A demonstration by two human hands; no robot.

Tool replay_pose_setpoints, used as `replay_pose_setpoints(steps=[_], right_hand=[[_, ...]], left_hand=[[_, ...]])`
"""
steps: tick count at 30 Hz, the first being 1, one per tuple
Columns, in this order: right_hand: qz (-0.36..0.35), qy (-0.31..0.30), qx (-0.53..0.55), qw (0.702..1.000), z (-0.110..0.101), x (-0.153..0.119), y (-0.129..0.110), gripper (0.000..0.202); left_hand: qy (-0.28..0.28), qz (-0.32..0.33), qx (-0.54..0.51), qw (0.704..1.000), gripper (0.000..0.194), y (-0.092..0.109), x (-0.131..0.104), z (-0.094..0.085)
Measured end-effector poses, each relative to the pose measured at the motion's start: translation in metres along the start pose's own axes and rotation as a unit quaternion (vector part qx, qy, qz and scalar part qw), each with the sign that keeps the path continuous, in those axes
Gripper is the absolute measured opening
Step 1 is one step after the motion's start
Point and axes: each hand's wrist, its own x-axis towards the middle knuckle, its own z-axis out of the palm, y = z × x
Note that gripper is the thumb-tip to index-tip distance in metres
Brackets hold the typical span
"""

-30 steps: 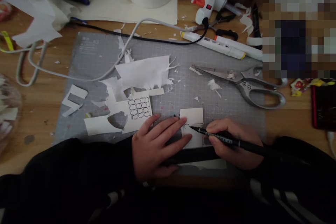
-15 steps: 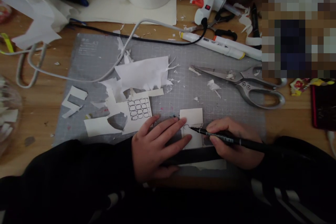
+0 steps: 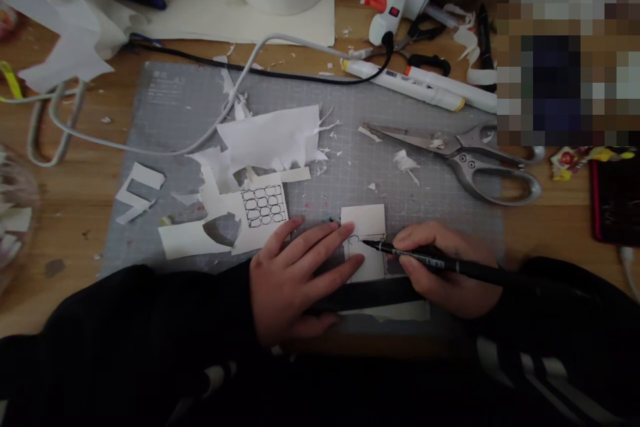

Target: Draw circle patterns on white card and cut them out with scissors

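My left hand (image 3: 303, 273) lies flat with its fingers spread, the fingertips touching the left edge of a small white card (image 3: 367, 260). In my right hand (image 3: 445, 267) is a black marker pen (image 3: 425, 260), its tip on or just above the card. Thin black lines and a small curved loop are drawn there. A dark strip (image 3: 373, 293) crosses the card's lower end, partly under my left hand. Left of the card, a cut sheet with a grid of black ovals (image 3: 263, 206) lies on the grey cutting mat (image 3: 320, 90).
Large scissors (image 3: 465, 157) rest on the mat's right side, with white markers (image 3: 415, 88) and a glue gun (image 3: 395, 3) behind. A pale cable (image 3: 200, 140) loops across the mat. Paper scraps (image 3: 273, 137) are scattered about. At the right edge lies a phone (image 3: 617, 200).
The view has shifted very slightly. My left hand stays in place on the card, and the pen tip has moved only a little near the small loop.
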Motion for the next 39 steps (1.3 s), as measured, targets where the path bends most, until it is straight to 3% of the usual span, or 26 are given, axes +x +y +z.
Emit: replay_pose_setpoints(steps=[39], right_hand=[[-0.02, 0.001, -0.017, 1.0, 0.0039, -0.0015, 0.0048, 0.009]], left_hand=[[0.021, 0.006, -0.003, 1.0, 0.049, 0.0, 0.0007, 0.003]])
